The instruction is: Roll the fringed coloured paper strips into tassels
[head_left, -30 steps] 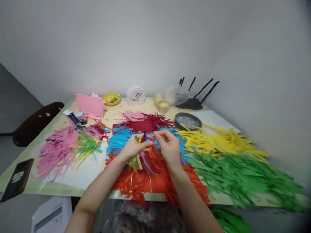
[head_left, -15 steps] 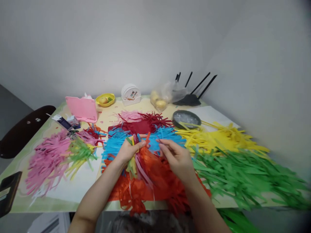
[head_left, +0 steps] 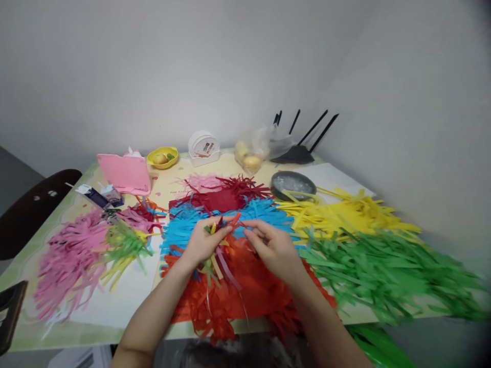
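- With our left hand [head_left: 205, 241] we pinch a bundle of coloured strips [head_left: 218, 259] between thumb and fingers, over the middle of the surface [head_left: 90, 337], toward its front edge.
- Our right hand [head_left: 274, 250] has thumb and forefinger drawn close together beside a short orange strip [head_left: 235, 220]; we cannot tell whether they grip it.
- Below our hands lies orange fringe [head_left: 264, 294], some of it reaching over the front edge.
- Behind it we have blue fringe [head_left: 182, 227], then dark red fringe [head_left: 222, 200] farther from that edge.
- Toward the right edge lie yellow fringe [head_left: 349, 217] and, nearer the front right corner, green fringe [head_left: 391, 271].
- Pink fringe [head_left: 72, 260] lies along the left edge.
- We see a router [head_left: 297, 155] near the back edge.
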The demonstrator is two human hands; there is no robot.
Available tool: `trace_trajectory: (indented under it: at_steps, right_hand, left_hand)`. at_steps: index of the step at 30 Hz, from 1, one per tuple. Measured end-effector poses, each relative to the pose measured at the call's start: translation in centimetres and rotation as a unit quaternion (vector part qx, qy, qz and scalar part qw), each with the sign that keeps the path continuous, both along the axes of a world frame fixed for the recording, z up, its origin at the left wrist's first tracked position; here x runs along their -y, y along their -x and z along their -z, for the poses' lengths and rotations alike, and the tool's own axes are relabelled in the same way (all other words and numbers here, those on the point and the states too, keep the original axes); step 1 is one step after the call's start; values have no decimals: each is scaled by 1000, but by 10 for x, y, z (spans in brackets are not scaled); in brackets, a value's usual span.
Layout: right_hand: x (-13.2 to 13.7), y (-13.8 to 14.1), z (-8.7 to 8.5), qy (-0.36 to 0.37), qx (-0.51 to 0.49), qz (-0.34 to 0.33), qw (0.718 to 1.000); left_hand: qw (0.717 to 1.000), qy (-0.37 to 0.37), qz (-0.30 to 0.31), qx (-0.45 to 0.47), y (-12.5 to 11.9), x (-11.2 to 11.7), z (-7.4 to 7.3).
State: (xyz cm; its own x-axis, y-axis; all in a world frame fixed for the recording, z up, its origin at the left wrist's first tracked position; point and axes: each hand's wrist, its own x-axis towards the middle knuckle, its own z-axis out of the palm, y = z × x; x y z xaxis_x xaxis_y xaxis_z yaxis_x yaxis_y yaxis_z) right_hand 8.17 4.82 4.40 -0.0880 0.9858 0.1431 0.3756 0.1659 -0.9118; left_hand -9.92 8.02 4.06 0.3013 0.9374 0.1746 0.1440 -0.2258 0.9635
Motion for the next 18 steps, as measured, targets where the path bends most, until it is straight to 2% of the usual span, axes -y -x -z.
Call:
trace_trajectory:
  at_steps: [4, 7, 9, 12, 14, 18]
  right_hand:
    - [-6, 0, 2, 51, -107, -53, 991]
    - [-10, 0, 6, 78, -183, -86, 976]
    - [-12, 2, 9, 78, -190, -84, 975]
    - [-11, 5, 8, 26, -184, -19, 982]
    - [-10, 4, 1, -35, -246, 51, 967]
    - [-4, -9, -23, -166, -422, 180, 873]
  left_hand:
    - [982, -135, 11, -130, 4, 1, -2]
    - [969, -165, 43, -176, 5, 4, -2]
    - [966, -168, 49, -192, 5, 6, -3]
    - [965, -157, 43, -205, 4, 10, -3]
    - [970, -133, 40, -200, 6, 11, -4]
    - [992, -57, 27, -106, 16, 6, -9]
